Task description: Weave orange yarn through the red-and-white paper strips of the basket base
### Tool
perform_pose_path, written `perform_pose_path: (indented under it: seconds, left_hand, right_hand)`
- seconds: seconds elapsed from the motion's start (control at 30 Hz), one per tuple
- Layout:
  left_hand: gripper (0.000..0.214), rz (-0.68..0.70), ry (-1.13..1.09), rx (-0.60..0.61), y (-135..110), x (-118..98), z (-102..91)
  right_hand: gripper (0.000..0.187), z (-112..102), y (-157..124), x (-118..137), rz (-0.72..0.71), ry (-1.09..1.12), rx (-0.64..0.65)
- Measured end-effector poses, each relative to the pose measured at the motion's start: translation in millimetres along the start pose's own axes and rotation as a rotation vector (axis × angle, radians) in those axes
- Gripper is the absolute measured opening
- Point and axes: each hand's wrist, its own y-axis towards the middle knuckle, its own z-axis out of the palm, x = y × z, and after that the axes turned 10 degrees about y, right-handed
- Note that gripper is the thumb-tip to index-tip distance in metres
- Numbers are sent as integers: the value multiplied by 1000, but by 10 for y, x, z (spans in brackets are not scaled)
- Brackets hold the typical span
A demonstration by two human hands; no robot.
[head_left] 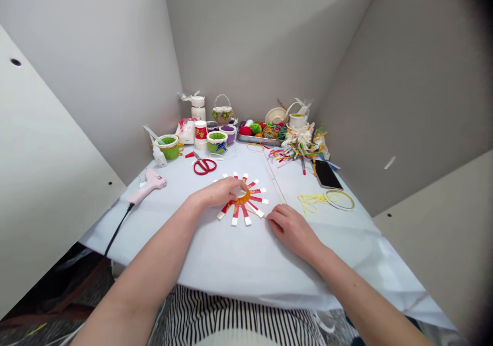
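Left hand: unclenched, pressing the sunburst down
Right hand: pinching thin cord
Technique: keep cord taut

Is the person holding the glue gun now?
No: the pink glue gun lies on the table, and the left hand rests on the paper-strip sunburst.

Red paper strips with white ends, orange centre, red scissor handles, pink glue gun, green basket, yellow string, pale blue tablecloth, black-and-white striped clothing
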Motion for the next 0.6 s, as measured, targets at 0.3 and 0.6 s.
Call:
perform_pose_path:
  seconds: [0.3,0.6]
  left_hand:
    - [38,7,16,18,14,18,12]
    - [33,9,42,-3,-1,-105,-36]
  right_hand:
    - [11,-62,569,-291,239,75,54]
    - [14,166,683,-391,316,131,-95]
